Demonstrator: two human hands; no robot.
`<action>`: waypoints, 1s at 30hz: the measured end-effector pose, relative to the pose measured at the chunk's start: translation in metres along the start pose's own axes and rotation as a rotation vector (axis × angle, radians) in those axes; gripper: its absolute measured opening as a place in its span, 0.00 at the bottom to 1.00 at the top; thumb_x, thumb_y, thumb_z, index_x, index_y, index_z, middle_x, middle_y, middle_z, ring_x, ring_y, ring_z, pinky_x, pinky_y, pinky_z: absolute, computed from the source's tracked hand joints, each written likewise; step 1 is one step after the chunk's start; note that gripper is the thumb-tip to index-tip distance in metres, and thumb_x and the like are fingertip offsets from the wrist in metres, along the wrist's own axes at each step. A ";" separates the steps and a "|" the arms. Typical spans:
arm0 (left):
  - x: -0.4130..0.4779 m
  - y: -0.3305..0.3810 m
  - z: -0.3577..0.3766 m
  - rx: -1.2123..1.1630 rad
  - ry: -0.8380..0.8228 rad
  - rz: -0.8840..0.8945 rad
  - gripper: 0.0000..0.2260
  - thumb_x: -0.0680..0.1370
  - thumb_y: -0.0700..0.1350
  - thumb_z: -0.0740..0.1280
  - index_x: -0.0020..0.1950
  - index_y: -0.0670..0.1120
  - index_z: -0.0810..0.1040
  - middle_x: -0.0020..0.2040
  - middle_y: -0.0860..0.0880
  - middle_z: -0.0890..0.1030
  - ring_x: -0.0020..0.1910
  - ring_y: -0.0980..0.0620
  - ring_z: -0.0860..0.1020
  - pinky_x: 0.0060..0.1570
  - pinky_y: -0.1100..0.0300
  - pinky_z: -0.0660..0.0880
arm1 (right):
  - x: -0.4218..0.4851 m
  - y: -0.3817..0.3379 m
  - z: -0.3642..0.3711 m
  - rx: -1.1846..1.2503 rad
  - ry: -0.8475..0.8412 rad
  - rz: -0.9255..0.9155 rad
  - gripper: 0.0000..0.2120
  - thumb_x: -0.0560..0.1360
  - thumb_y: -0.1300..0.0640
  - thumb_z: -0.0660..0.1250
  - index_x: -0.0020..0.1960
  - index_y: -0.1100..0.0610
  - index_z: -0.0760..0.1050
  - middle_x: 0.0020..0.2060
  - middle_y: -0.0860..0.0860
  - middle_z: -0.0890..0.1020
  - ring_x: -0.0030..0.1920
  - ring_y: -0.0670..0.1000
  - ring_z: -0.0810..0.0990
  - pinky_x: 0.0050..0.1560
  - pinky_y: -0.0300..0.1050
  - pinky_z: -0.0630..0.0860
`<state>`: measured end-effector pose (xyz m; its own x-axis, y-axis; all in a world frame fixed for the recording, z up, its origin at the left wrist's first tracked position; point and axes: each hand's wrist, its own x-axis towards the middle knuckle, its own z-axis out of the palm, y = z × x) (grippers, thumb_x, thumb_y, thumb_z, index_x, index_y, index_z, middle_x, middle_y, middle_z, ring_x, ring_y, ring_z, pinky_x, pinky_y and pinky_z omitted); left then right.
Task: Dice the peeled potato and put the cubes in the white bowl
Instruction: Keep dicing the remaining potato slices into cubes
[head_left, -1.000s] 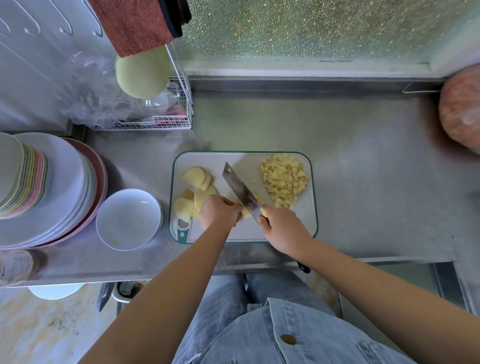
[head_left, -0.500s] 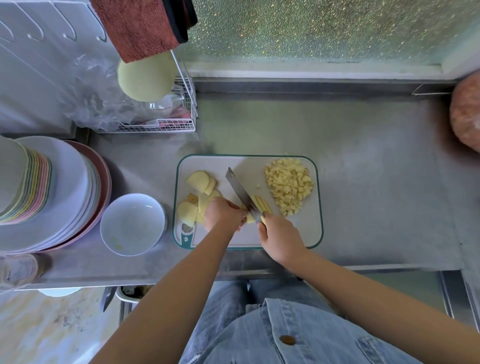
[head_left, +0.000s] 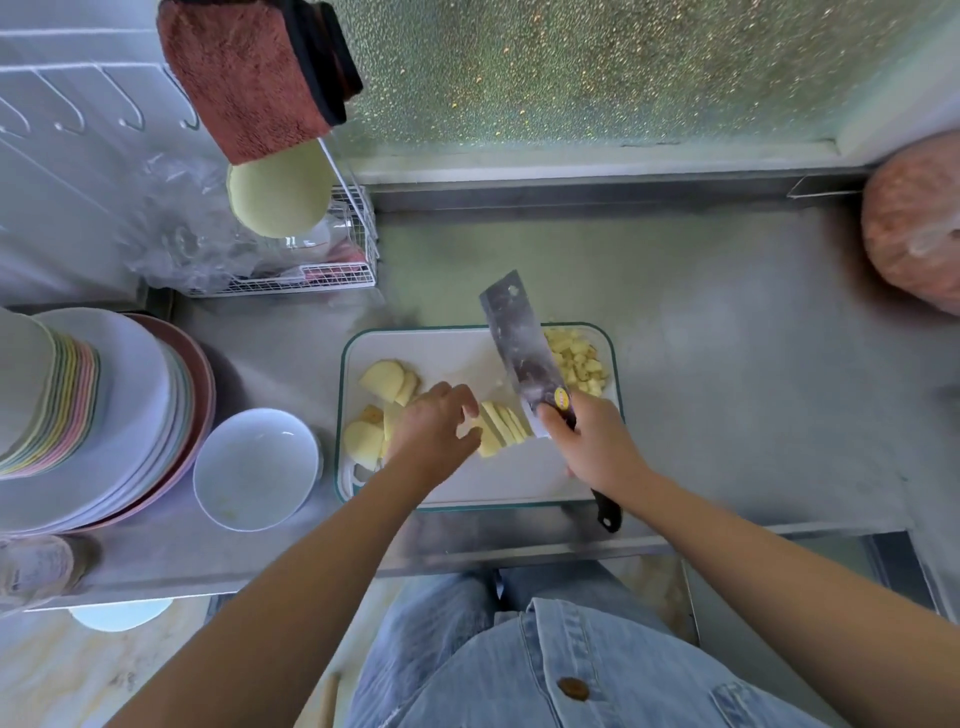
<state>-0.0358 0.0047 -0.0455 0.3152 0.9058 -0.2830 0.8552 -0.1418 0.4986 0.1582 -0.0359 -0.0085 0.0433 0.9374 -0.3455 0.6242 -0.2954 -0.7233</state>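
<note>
Place: I'm looking down at a kitchen.
Evidence: stacked plates (head_left: 119, 415), wire dish rack (head_left: 332, 275), cutting board (head_left: 452, 358) on my steel table (head_left: 727, 364).

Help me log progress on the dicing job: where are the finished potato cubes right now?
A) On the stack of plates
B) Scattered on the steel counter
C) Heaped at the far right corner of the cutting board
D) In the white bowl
C: the potato cubes sit in a heap on the cutting board, partly behind the raised cleaver, and the white bowl shows no cubes inside.
</note>
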 end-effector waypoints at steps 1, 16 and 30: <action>0.003 0.002 -0.001 0.113 -0.022 0.128 0.10 0.74 0.48 0.70 0.54 0.51 0.75 0.50 0.52 0.75 0.48 0.52 0.75 0.42 0.62 0.72 | 0.000 0.001 -0.002 0.026 -0.010 0.028 0.14 0.79 0.55 0.61 0.39 0.62 0.67 0.27 0.55 0.69 0.25 0.56 0.73 0.25 0.49 0.72; 0.027 0.014 0.017 0.610 -0.265 0.606 0.24 0.74 0.36 0.64 0.69 0.47 0.68 0.65 0.46 0.70 0.60 0.45 0.70 0.56 0.54 0.70 | -0.014 0.027 -0.016 0.105 0.008 0.166 0.14 0.79 0.57 0.61 0.40 0.65 0.64 0.28 0.54 0.66 0.19 0.51 0.71 0.23 0.48 0.72; -0.018 0.008 0.029 0.439 -0.140 0.078 0.24 0.72 0.45 0.66 0.67 0.45 0.67 0.61 0.45 0.69 0.59 0.45 0.69 0.54 0.57 0.69 | -0.003 0.020 0.006 -0.305 -0.181 0.002 0.17 0.78 0.54 0.58 0.33 0.54 0.58 0.26 0.51 0.66 0.28 0.54 0.70 0.31 0.45 0.62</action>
<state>-0.0230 -0.0244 -0.0600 0.4127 0.8271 -0.3816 0.9102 -0.3907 0.1374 0.1658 -0.0463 -0.0260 -0.0771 0.8807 -0.4673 0.8297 -0.2032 -0.5199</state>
